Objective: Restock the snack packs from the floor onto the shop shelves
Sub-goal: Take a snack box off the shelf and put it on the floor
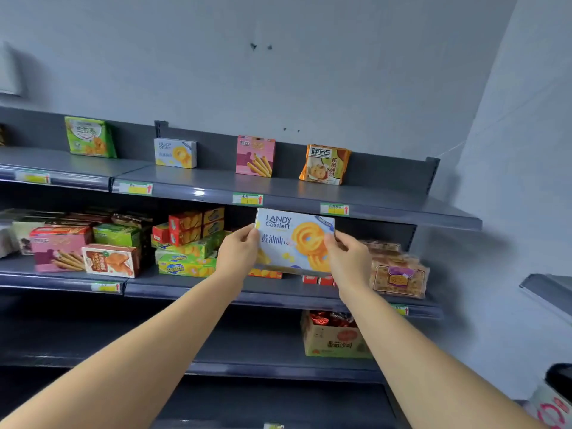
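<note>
Item: cookie box [294,239] face-out, long axis level, just below top shelf [278,184] lip | left hand [238,252] pinches left edge, right hand [348,258] right edge | matching box [175,153] up-left, nearer left hand.

Left hand [236,253], right hand [349,258], forearms [139,345] bare

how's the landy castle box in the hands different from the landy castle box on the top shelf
The held box is in the air, gripped at its side edges by the left hand and right hand; the shelf box stands untouched on the top shelf. The held box, nearer the camera, looks larger than the shelf box. Both share a pale blue front with a yellow cookie ring.
</note>
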`<state>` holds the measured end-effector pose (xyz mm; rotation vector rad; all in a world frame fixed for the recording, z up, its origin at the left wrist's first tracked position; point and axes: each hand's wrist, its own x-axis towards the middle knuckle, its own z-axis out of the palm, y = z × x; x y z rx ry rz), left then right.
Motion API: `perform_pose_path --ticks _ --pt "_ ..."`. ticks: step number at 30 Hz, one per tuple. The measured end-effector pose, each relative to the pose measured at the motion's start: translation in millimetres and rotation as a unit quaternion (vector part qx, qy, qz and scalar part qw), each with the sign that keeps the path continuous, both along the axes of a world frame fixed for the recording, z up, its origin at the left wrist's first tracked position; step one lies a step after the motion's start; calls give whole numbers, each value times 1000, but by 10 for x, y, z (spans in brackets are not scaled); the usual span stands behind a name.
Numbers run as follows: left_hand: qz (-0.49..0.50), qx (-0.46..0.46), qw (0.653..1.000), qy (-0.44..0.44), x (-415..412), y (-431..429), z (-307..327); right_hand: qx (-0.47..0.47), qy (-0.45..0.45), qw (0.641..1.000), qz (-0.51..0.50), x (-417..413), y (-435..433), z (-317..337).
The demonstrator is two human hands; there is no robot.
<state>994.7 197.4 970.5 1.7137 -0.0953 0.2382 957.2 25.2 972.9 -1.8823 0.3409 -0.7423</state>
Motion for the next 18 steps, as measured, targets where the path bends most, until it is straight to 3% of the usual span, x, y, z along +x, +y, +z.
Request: perform_pose_path --ticks 9,18 --pt "32 -37 998 -30 782 563 241 -21 -19 999 29 943 517 293" --pt "75 -18 995 -61 1627 1219 512 1 -53 996 70 1922 1167 510"
